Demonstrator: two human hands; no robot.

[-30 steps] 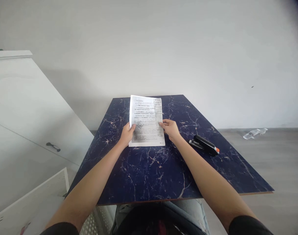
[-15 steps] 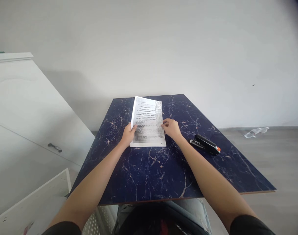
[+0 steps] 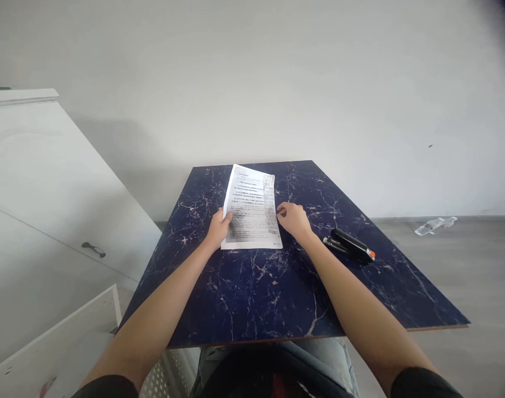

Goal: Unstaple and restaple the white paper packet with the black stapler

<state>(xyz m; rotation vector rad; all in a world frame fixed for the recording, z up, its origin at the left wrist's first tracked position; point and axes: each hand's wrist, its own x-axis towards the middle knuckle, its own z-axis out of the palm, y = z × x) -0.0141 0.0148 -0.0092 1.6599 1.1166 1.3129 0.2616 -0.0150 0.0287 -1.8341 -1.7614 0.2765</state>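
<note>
Your left hand [image 3: 217, 228] has a firm pinch on the printed paper [image 3: 252, 213], thumb lying flat over its left margin and the fingers tucked out of sight behind. Over on the other edge, your right hand [image 3: 294, 219] is curled with its fingertips right at the paper's border, and I cannot tell whether they pinch it or merely sit beside it. The paper itself is between your two hands, over the far half of the table, its top edge sloping down toward the right. Now the print: a short heading line near the top, some darker lines under it, denser grey text lower down, a column of small boxed patches along the right side, and a tiny mark in the bottom right corner. All of it is too small to read. Beneath lies the table [image 3: 272, 309], dark blue with pale marbled veins. Just past your right wrist, a black stapler-like tool [image 3: 352, 246] rests on that surface, orange at its near end, pale marking on its slimmer part, no brand I can make out. Farther right, a clear plastic piece [image 3: 435, 225] lies on the grey floor [image 3: 443, 271] near the wall [image 3: 252, 83]. Out left, a white cabinet [image 3: 40, 166] carries a dark handle [image 3: 93, 250], and a white-edged panel [image 3: 61, 337] slants below it.
</note>
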